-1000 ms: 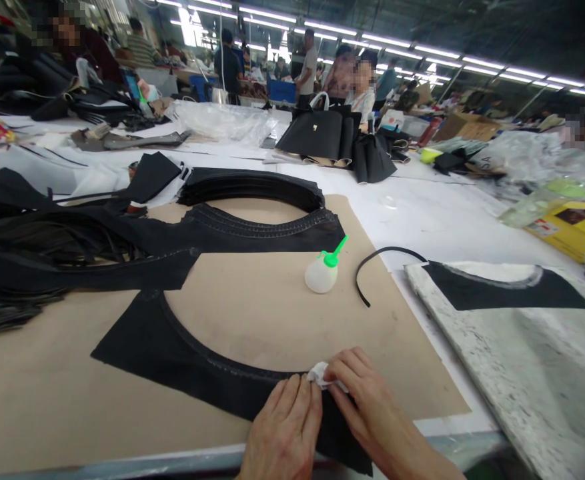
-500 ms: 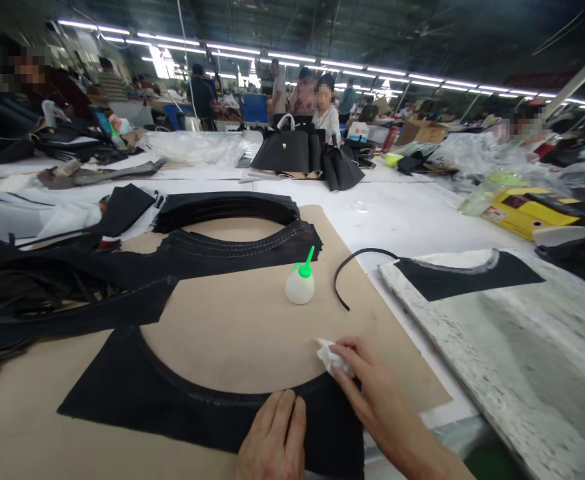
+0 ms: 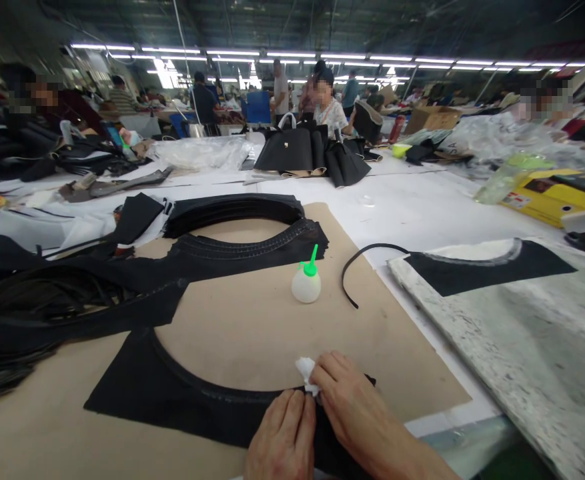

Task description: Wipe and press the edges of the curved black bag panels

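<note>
A black curved leather piece (image 3: 172, 393) lies flat on a brown cardboard sheet (image 3: 252, 333) at the table's near edge. My left hand (image 3: 282, 440) presses flat on the piece near its inner curved edge. Beside it, my right hand (image 3: 347, 407) pinches a small white wad of cloth (image 3: 305, 370) against that edge. A small white squeeze bottle (image 3: 306, 283) with a green nozzle stands on the cardboard farther back, with a thin black strip (image 3: 357, 267) curling to its right.
Stacks of black curved pieces (image 3: 237, 227) and strips (image 3: 47, 300) lie at the left and back. A speckled stone slab (image 3: 512, 333) bearing another black piece (image 3: 487, 270) sits at the right. Black bags (image 3: 307, 150), plastic wrap, a yellow box (image 3: 552, 197) and other people fill the far tables.
My right hand with the white cloth has come back left along the curved edge, closer to my left hand. The view has shifted slightly.
</note>
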Motion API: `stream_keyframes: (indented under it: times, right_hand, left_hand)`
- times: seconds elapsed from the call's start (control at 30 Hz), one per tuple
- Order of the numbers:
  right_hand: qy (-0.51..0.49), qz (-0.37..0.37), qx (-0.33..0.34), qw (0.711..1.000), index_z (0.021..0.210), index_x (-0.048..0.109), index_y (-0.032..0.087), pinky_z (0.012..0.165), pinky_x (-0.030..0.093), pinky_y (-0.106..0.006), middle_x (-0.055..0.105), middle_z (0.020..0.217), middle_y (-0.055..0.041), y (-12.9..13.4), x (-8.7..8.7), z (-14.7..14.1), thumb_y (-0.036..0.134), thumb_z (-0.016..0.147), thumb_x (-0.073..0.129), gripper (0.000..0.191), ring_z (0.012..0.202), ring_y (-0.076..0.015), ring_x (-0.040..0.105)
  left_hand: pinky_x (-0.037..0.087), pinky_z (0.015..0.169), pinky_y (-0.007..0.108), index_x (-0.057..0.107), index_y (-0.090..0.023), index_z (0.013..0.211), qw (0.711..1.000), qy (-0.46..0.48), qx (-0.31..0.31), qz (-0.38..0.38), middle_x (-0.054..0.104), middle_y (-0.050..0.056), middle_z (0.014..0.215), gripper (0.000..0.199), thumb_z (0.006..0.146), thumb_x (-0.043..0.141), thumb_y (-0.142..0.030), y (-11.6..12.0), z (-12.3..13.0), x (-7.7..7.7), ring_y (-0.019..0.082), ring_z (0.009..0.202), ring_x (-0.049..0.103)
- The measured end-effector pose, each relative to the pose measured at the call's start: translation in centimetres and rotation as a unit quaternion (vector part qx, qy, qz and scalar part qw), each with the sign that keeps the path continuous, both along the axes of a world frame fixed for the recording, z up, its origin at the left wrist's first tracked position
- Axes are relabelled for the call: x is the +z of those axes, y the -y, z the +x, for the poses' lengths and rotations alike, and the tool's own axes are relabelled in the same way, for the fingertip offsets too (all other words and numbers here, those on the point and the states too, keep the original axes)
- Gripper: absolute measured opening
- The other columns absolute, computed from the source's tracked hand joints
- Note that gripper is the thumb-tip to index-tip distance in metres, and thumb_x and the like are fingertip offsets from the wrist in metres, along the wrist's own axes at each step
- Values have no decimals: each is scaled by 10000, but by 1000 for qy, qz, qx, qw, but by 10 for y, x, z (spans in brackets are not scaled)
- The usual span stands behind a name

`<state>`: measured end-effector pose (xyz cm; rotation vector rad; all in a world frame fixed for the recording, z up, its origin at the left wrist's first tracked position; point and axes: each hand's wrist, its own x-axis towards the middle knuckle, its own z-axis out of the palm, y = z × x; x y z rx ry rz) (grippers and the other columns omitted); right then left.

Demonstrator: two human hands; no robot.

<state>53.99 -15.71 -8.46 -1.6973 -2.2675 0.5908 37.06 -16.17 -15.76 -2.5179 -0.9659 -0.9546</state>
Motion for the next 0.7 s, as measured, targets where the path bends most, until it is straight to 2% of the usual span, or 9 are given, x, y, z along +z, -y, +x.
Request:
stream_keyframes:
  times: [0.2,0.3,0.37,0.47,0.57,0.7]
  right_hand:
    - [-7,0,52,999,957,598,184,831,457,-459,599,976,-84,14,8,16,-3,839,394,301,883,-257,523]
    - [-92,0,-10,996,943,567,194,775,466,-359,575,955,-68,12,14,24,41,883,384,247,854,-210,547]
    - [-145,18,-68,987,1028,550,202,758,460,-310,570,975,-56,6,16,25,71,914,395,233,858,-182,562]
    - [-171,0,-74,982,1089,560,221,776,456,-290,576,986,-40,1,11,17,110,947,416,232,871,-167,576]
    - [-112,-18,-63,992,941,594,208,772,446,-315,580,938,-43,1,1,5,90,930,446,190,864,-189,563]
    - [7,21,-30,999,901,593,199,785,415,-374,598,942,-47,3,-2,4,24,852,489,209,870,-228,534]
  left_hand:
    - [547,818,275,646,-141,1097,1000,16,7,-8,693,87,998,332,921,372,-80,3,1,0,184,928,670]
    - [546,821,282,635,-128,1124,1000,15,7,-24,692,87,1015,344,921,362,-78,4,1,4,186,942,669]
    - [545,829,280,631,-125,1135,999,10,4,-34,692,88,1021,351,924,354,-77,4,0,6,184,953,666]
    - [550,818,278,623,-127,1160,999,0,0,-32,693,88,1018,366,925,346,-81,3,0,7,181,947,665]
    - [553,824,281,618,-117,1175,1000,-7,-1,-31,693,94,1025,377,917,347,-76,3,0,5,185,958,663]
    - [551,838,286,631,-123,1152,1000,2,5,-25,695,90,1025,371,912,354,-64,5,1,2,189,963,664]
